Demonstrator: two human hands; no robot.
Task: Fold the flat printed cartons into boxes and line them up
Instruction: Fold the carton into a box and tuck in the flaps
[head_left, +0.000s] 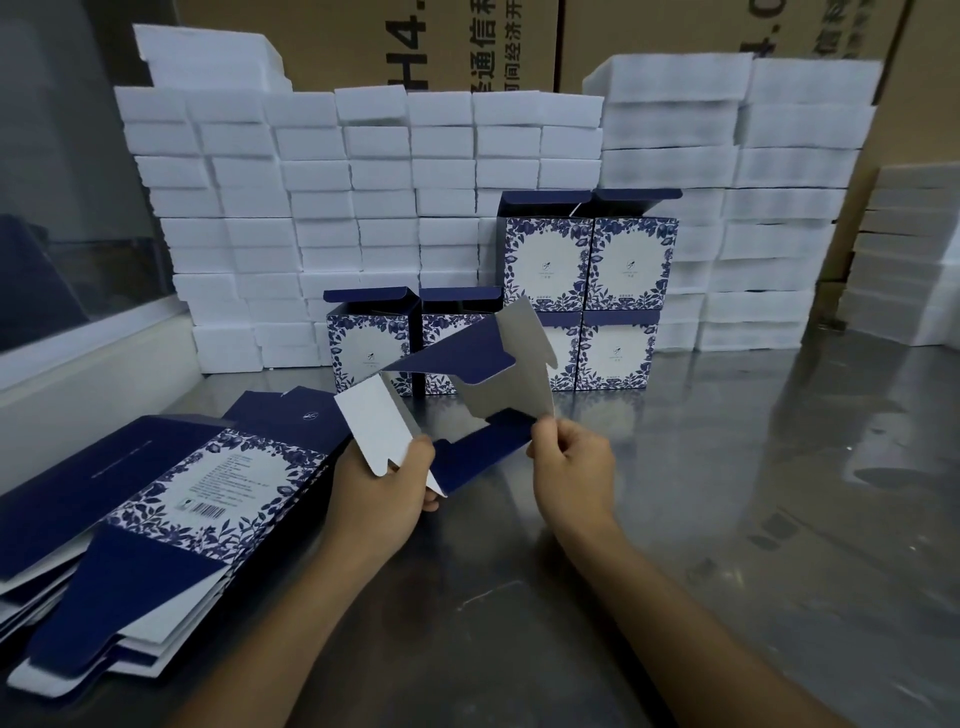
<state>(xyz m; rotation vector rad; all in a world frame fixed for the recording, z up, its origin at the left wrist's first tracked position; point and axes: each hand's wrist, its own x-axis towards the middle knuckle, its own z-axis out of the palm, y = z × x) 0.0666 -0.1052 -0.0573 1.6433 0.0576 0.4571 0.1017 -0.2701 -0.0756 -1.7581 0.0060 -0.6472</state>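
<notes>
Flat cartons (156, 519) lay stacked on the desk (727, 519) at the left, still many to fold. Both hands — left hand (384, 488), right hand (571, 462) — pinched one half-opened carton (467, 384) above the desk, fingers curled on its flaps. Six finished boxes (587, 291) stood lined against white foam blocks (311, 208) — the carton hid parts of them.

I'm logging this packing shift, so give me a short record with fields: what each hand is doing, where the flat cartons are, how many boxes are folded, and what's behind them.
left hand: left hand grips one flap of the open carton
right hand: right hand pinches another flap
flat cartons: pile on the table, left of the hands
folded boxes: six visible, lids open; four in a row, two stacked on top
behind: white foam blocks stacked like a wall
</notes>
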